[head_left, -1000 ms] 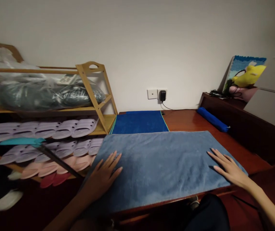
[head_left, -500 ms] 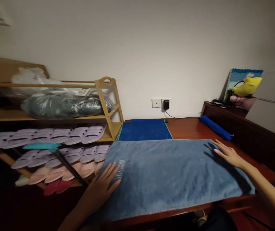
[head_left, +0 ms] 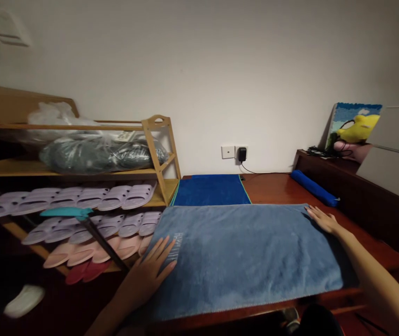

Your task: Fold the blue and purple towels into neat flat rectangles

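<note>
A grey-blue towel [head_left: 241, 252] lies spread over the front of the reddish-brown wooden table [head_left: 269, 189], with pale lettering near its left edge. My left hand [head_left: 155, 266] rests flat on the towel's left side beside the lettering, fingers stretched out. At the towel's far right corner, my right hand [head_left: 323, 219] lies with its fingers extended on the cloth. Small wrinkles run through the towel's right half. Behind it is a darker blue towel [head_left: 211, 189] with a green edge, partly covered by the grey-blue one.
A wooden rack [head_left: 161, 158] on the left holds slippers [head_left: 138, 196] and a plastic-wrapped bundle [head_left: 98, 151]. A blue rolled item [head_left: 314, 187] lies at the right, near a dark raised ledge [head_left: 346, 186]. A black plug [head_left: 242, 154] sits in the wall socket.
My right hand has come down onto the towel's far right corner from just above it. The towel's front right corner has shifted left. My left hand stays in place.
</note>
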A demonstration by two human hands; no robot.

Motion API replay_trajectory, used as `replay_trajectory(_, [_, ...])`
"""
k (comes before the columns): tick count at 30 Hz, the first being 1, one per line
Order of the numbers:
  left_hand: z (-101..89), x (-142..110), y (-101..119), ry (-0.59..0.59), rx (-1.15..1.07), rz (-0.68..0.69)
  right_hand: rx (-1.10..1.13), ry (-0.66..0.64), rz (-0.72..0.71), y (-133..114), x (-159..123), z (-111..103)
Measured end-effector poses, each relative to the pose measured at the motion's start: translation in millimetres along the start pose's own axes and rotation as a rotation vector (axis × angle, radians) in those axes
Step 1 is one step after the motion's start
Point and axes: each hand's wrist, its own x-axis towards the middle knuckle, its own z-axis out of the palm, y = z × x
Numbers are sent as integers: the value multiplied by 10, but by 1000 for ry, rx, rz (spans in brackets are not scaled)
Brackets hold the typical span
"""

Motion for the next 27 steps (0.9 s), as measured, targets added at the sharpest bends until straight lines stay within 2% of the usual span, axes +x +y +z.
replay_trajectory(3, [-10, 8, 6, -27, 13, -22, -73, 52, -41, -18, 45, -17])
replay_trajectory(7, [-43, 6, 29, -43, 11, -27, -102, 278, -51, -128, -158, -54])
replay_trajectory(9, [-46, 1, 28, -39, 3, -31, -64, 337, -95, -188, -436, -72])
replay_trajectory(13, [-12, -1, -5, -49, -20, -45, -37, 211, -267, -258, -1166, -17])
replay_trajectory(15, [6, 3, -20, -53, -34, -37, -55, 203, -299, -255, -1466, 45])
replay_trajectory(17, [11, 7, -21, -63, -43, -34, -69, 240, -318, -232, -1652, 96])
replay_trajectory(20, [-11, 11, 0, -82, -50, -54, -76, 299, -355, -170, -1740, 139])
replay_trajectory(27, [-94, 11, 70, -94, -68, -64, -91, 412, -380, 8, -1694, 210])
